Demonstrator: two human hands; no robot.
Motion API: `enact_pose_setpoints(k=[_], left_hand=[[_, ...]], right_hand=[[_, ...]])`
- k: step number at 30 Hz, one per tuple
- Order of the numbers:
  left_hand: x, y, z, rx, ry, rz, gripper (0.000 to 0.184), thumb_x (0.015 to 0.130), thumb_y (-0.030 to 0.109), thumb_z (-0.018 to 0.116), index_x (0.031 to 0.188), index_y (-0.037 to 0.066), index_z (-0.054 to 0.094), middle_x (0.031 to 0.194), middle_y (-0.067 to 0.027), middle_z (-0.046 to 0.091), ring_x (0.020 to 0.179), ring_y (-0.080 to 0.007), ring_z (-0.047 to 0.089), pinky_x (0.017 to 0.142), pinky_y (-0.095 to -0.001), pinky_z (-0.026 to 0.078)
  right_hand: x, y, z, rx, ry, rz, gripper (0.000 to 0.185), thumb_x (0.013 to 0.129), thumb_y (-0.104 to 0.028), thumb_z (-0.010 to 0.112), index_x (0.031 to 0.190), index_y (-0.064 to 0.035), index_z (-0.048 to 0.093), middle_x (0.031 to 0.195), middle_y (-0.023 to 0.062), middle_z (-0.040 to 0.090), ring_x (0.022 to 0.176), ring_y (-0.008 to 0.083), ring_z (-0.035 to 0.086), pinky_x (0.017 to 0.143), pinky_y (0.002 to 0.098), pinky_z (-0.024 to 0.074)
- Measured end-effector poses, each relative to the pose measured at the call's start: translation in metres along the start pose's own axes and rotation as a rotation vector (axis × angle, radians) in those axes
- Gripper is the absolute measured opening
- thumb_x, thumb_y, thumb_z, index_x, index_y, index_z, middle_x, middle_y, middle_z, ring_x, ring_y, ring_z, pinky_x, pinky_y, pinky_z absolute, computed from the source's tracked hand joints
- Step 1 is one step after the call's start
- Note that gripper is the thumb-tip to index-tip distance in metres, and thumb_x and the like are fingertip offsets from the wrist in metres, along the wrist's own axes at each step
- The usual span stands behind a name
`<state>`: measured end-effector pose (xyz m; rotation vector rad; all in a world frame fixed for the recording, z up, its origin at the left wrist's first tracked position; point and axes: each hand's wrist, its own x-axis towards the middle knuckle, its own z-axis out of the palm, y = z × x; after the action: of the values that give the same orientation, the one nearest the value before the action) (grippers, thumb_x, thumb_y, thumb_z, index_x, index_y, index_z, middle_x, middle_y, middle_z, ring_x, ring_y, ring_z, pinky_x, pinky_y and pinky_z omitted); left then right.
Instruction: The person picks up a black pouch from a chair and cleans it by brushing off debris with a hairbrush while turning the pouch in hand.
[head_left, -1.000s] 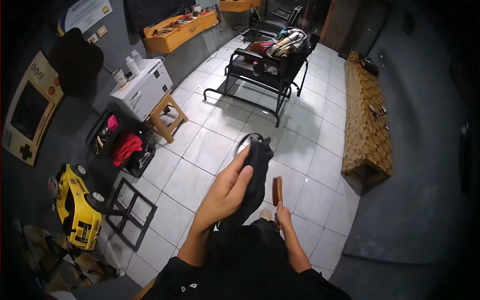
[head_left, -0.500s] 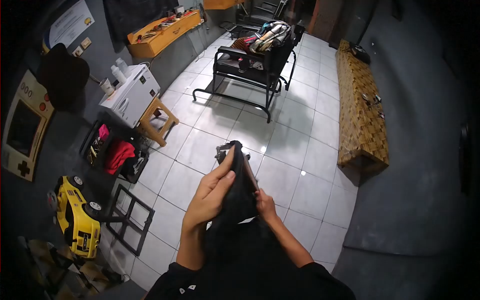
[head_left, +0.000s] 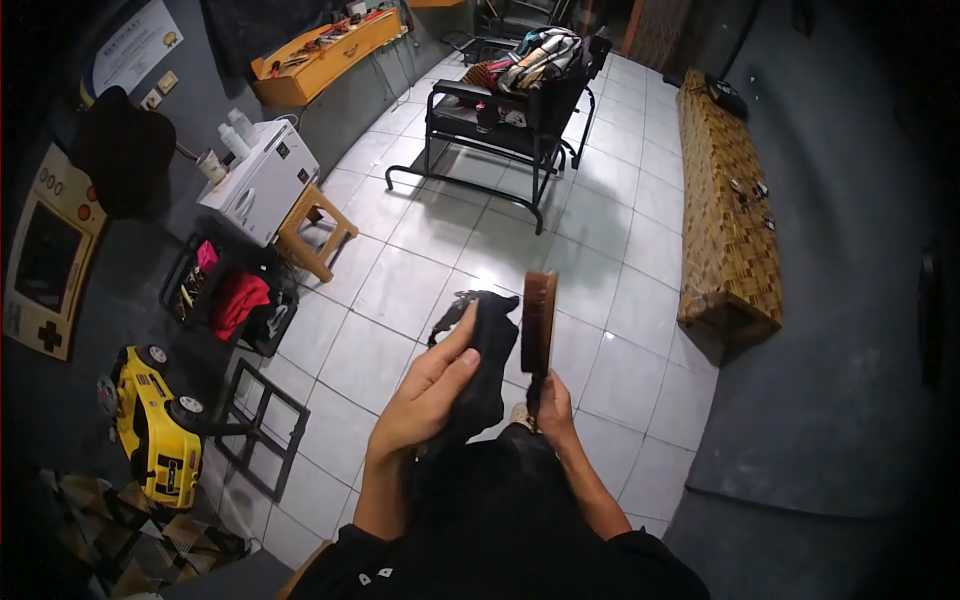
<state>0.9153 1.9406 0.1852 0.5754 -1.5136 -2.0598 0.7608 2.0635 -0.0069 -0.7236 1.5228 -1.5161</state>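
My left hand (head_left: 432,392) is closed on a limp black fabric item (head_left: 488,365), thumb and fingers pressed along its near side. A dark strap-like or ragged part (head_left: 450,318) sticks out beyond my fingers; I cannot make out what kind of item it is. In my right hand (head_left: 556,412) is a brush (head_left: 539,322), gripped by its dark handle. Its brown bristles face left towards the black fabric, and its wooden back faces right. A narrow gap separates bristles and fabric.
A black metal-framed chair (head_left: 490,150) piled with cloths stands ahead on white tiles. On the left are a white mini fridge (head_left: 262,190), a wooden stool (head_left: 315,235), a black cart (head_left: 215,330), a yellow toy car (head_left: 155,430) and a black frame (head_left: 262,430). A woven bench (head_left: 725,230) lines the right wall.
The brush has moved from against the black fabric's right side to apart from it, upright, bristles now showing. My left hand keeps its hold with little movement.
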Motion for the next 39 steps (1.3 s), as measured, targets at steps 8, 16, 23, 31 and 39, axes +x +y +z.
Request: enact_pose_setpoints(k=[8,16,23,31,39], left_hand=[[-0.015,0.013,0.002,0.002,-0.075,0.040,0.051,0.095,0.008,0.038,0.141,-0.006,0.021,0.132,-0.0091,0.043,0.115,-0.0096,0.041,0.097,-0.0206,0.031],[-0.028,0.018,-0.005,-0.120,-0.038,0.060,0.050,0.094,0.006,0.039,0.140,-0.007,0.022,0.139,-0.0128,0.038,0.124,-0.0143,0.038,0.102,-0.0236,0.027],[-0.019,0.012,0.003,-0.041,-0.008,-0.004,0.051,0.095,0.008,0.039,0.141,-0.006,0.022,0.134,-0.0096,0.041,0.119,-0.0117,0.040,0.099,-0.0219,0.031],[-0.016,0.015,0.016,0.051,-0.107,0.065,0.051,0.095,0.008,0.037,0.141,-0.005,0.021,0.134,-0.0093,0.040,0.119,-0.0118,0.039,0.099,-0.0226,0.029],[-0.023,0.017,0.003,0.098,0.033,0.091,0.055,0.093,0.005,0.038,0.143,-0.002,0.018,0.131,-0.0113,0.042,0.099,-0.0071,0.044,0.087,-0.0196,0.034]], right_hand=[[0.015,0.019,0.017,-0.335,-0.092,-0.414,0.040,0.094,-0.039,0.044,0.106,-0.0011,0.050,0.069,0.0170,0.055,0.062,0.0296,0.058,0.054,0.0357,0.0448],[-0.019,0.168,-0.070,-1.212,-0.176,0.532,0.051,0.092,-0.049,0.041,0.095,-0.0029,0.064,0.090,0.0253,0.063,0.087,0.0423,0.060,0.076,0.0493,0.0460],[0.011,0.090,-0.040,-0.249,0.200,0.265,0.051,0.097,-0.043,0.034,0.079,-0.0007,0.055,0.063,0.0069,0.054,0.057,0.0186,0.054,0.054,0.0329,0.0436],[0.001,-0.024,0.027,-0.286,0.070,-0.613,0.047,0.095,-0.045,0.037,0.080,-0.0014,0.044,0.057,0.0152,0.041,0.050,0.0361,0.047,0.046,0.0383,0.0353],[-0.011,0.125,-0.037,-1.126,-0.019,-0.196,0.036,0.089,-0.041,0.053,0.083,-0.0057,0.051,0.061,0.0172,0.059,0.059,0.0384,0.059,0.049,0.0486,0.0445]])
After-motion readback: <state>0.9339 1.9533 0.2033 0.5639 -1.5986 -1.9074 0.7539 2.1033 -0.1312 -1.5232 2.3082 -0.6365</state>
